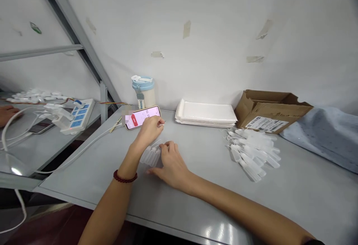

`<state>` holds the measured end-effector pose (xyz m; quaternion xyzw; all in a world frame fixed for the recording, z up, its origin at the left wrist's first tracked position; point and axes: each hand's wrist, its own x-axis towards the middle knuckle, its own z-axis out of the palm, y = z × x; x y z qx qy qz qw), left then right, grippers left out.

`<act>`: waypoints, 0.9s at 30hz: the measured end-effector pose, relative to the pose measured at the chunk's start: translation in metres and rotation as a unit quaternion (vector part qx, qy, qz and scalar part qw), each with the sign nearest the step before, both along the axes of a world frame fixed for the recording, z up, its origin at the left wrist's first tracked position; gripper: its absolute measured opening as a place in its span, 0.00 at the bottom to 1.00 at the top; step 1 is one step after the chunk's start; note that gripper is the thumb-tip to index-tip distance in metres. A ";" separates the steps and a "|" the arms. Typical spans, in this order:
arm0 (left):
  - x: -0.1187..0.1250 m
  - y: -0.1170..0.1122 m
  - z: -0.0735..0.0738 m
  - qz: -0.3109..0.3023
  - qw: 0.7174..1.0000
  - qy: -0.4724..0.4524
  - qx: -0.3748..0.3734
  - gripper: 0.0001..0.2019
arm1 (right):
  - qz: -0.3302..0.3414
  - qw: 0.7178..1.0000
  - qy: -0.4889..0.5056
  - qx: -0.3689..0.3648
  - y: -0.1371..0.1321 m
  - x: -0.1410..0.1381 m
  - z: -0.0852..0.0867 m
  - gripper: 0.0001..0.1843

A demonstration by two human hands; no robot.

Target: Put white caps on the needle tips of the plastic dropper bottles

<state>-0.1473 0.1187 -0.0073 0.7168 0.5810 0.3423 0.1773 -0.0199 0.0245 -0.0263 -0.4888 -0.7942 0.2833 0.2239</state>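
A row of small translucent plastic sleeves lies on the grey table, with thin strands at their far ends. My right hand rests on the table and grips this row from the right, thumb at the near end and fingertips at the far end. Just above the strands, my left hand is closed in a pinch on something thin; only a small dark tip shows, too fine to name. Farther right lies a heap of similar sleeves, thin strands pointing left.
Behind my left hand lies a lit phone, near a blue-lidded cup. A stack of white sheets or envelopes, an open cardboard box and pale blue cloth line the back. Another person's hand is beside a power strip.
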 end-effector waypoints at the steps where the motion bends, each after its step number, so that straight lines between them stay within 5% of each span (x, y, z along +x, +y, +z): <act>1: 0.000 0.000 0.000 0.003 1.000 -0.024 0.003 0.06 | -0.004 1.000 0.000 -0.002 0.002 -0.003 -0.002 0.33; 6: 0.010 -0.007 0.009 -0.020 0.982 -0.188 -0.016 0.04 | -0.015 0.999 0.028 -0.009 0.003 0.000 -0.009 0.24; 11: 0.035 -0.023 0.020 -0.098 0.931 -0.343 -0.083 0.11 | -0.045 0.995 0.086 -0.017 -0.005 0.043 -0.005 0.25; 17: 0.083 -0.055 0.006 -0.171 0.861 -0.440 -0.190 0.09 | -0.063 0.957 0.261 -0.108 -0.021 0.112 -0.007 0.27; 20: 0.101 -0.069 0.000 -0.167 0.831 -0.478 -0.232 0.08 | -0.091 0.952 0.271 -0.114 -0.026 0.130 -0.008 0.28; 27: 0.113 -0.079 0.002 -0.131 0.841 -0.476 -0.222 0.09 | -0.088 0.971 0.201 -0.092 -0.028 0.137 0.000 0.26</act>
